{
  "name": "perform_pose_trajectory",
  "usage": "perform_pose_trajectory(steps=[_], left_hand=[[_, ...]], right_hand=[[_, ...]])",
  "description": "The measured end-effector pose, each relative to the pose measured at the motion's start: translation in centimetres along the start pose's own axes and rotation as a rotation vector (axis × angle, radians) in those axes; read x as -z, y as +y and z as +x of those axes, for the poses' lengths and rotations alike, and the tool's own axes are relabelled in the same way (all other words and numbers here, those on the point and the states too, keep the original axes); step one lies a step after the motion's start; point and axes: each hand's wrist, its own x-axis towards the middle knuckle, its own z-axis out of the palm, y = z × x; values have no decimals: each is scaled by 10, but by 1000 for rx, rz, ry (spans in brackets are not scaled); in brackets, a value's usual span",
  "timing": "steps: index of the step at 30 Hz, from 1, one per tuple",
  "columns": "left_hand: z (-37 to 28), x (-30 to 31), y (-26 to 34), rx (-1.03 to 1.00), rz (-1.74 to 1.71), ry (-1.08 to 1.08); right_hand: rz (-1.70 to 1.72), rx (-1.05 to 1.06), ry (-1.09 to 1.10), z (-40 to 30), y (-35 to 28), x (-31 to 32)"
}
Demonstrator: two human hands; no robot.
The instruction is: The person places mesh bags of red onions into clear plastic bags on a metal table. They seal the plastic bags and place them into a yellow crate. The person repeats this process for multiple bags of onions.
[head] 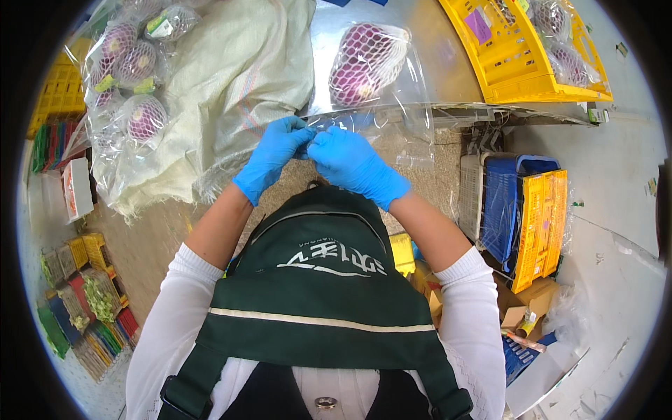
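In front of my chest, both hands wear blue gloves and meet at the table's front edge. My left hand [275, 155] pinches a corner of a clear plastic bag [412, 139] between thumb and fingers. Close beside it, my right hand [357, 165] grips the same edge of plastic; the fingertips partly hide the exact hold. Purple round vegetables [359, 68] in a white foam net lie on the metal table [436, 63], within or under the clear film. The bag's loose end hangs over the table edge.
A woven sack [226, 89] covers the table's left, with several bagged, netted purple vegetables [144, 118] beside it. A yellow crate [504, 58] holding more stands at the right. Blue crates [499, 205], a yellow crate [543, 226] and cardboard boxes [538, 302] occupy the floor at right.
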Motion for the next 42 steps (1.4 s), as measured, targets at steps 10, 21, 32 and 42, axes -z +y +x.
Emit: perform_pose_trajectory(steps=[10, 21, 32, 42], left_hand=[[-2, 53, -6, -256, 180, 75], [16, 29, 4, -995, 1088, -120], [112, -16, 44, -447, -136, 530], [155, -28, 59, -431, 739, 202]], right_hand=[[-448, -936, -1217, -327, 14, 31], [-364, -26, -1, -94, 104, 93], [462, -784, 563, -45, 122, 80], [-234, -751, 270, -29, 183, 49]])
